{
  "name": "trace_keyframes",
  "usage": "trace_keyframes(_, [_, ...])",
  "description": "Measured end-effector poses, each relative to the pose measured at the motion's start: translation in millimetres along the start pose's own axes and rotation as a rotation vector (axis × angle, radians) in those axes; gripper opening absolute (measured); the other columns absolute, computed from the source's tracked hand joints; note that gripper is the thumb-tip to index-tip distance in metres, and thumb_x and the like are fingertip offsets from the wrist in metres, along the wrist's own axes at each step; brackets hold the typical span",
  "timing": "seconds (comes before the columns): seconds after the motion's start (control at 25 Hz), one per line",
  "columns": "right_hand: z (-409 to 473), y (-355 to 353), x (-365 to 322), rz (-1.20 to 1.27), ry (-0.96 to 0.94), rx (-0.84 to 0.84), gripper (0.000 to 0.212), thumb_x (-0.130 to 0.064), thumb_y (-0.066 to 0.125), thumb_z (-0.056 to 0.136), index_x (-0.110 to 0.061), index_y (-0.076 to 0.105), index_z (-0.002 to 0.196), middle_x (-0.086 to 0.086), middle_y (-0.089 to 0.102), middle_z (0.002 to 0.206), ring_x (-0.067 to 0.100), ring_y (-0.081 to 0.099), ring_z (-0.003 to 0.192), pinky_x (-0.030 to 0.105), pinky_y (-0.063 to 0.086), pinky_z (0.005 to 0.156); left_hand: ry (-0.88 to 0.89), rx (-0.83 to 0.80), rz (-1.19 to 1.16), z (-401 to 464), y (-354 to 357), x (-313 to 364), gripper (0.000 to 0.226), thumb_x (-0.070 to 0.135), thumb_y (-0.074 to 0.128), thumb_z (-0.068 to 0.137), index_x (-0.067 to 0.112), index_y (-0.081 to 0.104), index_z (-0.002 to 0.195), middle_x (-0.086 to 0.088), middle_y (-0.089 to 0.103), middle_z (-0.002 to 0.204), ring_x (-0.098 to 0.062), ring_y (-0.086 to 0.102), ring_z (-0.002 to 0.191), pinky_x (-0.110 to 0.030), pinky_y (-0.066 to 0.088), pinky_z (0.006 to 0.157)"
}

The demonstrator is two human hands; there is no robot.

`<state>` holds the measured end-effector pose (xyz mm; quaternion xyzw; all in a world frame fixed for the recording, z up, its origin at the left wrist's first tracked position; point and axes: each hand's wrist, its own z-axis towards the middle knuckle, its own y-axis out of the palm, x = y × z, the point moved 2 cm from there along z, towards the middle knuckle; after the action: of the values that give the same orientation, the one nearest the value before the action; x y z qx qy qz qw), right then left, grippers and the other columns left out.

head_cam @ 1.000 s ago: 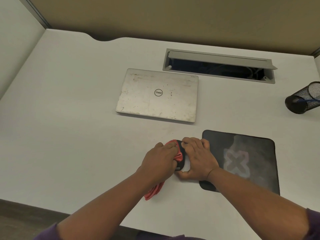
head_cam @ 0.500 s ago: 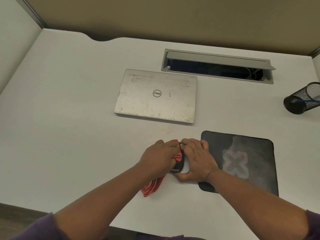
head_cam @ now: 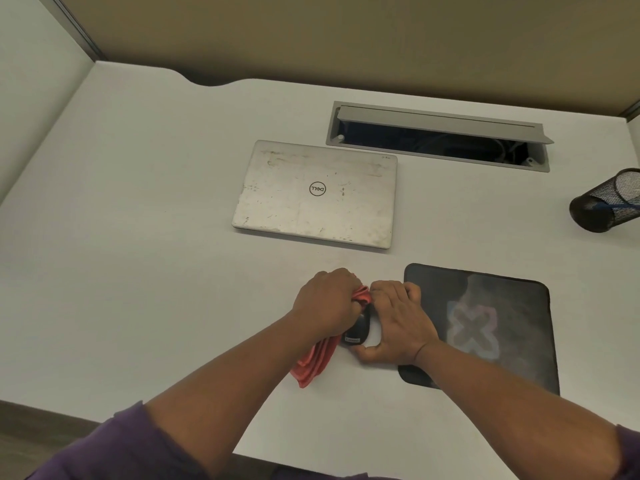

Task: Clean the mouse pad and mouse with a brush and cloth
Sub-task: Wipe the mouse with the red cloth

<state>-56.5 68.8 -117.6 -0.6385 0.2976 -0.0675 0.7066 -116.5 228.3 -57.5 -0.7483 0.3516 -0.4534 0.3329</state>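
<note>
Pink cloth point(head_cam: 313, 358) bunched on rounded, seemingly glossy black mouse point(head_cam: 356, 332)

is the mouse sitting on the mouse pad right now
No, the mouse is on the bare desk left of the mouse pad, held between both hands.

Mouse point(head_cam: 356, 332) mostly under hands

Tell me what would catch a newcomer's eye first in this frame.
Near the front edge of the white desk, the left hand presses a red cloth against a black mouse that the right hand steadies. Right of them lies a dark mouse pad with a pale X design. Behind sits a closed, scuffed silver laptop.
</note>
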Motion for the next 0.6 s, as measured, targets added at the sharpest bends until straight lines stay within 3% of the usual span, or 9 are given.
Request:
trace_keyframes(0.16, [2,-3,2,0.031,0.010,-0.008,0.076,-0.087,0.052,0.066,-0.023,0.043,0.104,-0.011,0.035,0.098,0.015,0.039,0.089,0.039,0.028,0.089,0.011,-0.003,-0.046,-1,0,-3,0.021,0.030,0.055,0.083,0.021,0.067,0.097,0.003,0.061,0.099,-0.021,0.059,0.089,-0.036,0.051,0.077])
trace_keyframes(0.28, [3,-3,5,0.062,0.061,0.000,0.066,-0.089,0.036,0.078,-0.027,0.041,0.101,-0.011,0.036,0.095,0.013,0.038,0.088,0.041,0.029,0.089,0.016,-0.010,-0.041,-4,4,-1,0.028,0.031,0.053,0.084,0.020,0.069,0.105,0.003,0.061,0.103,-0.021,0.059,0.091,-0.036,0.051,0.079])
trace_keyframes(0.36, [4,-3,6,0.069,0.092,-0.006,0.067,-0.089,0.036,0.078,-0.028,0.042,0.102,-0.011,0.040,0.096,0.013,0.040,0.089,0.040,0.029,0.090,0.014,-0.001,-0.035,-4,4,-2,0.030,0.029,0.053,0.085,0.020,0.069,0.109,0.002,0.061,0.105,-0.021,0.059,0.092,-0.035,0.050,0.079])
trace_keyframes(0.48, [4,-4,5,0.079,0.123,-0.012,0.078,-0.091,0.039,0.075,-0.025,0.045,0.116,-0.010,0.045,0.100,0.012,0.042,0.093,0.039,0.026,0.092,0.043,0.008,0.014,-5,1,-1,0.032,0.029,0.053,0.086,0.022,0.069,0.113,0.004,0.063,0.114,-0.022,0.057,0.094,-0.034,0.048,0.077])
trace_keyframes(0.6, [1,-4,5,0.117,0.139,0.005,0.097,-0.088,0.045,0.073,-0.020,0.034,0.141,-0.009,0.052,0.105,0.012,0.045,0.095,0.038,0.024,0.094,0.216,-0.081,0.127,-15,3,13,0.026,0.034,0.054,0.087,0.030,0.068,0.109,0.017,0.060,0.118,-0.019,0.047,0.090,-0.031,0.034,0.062])
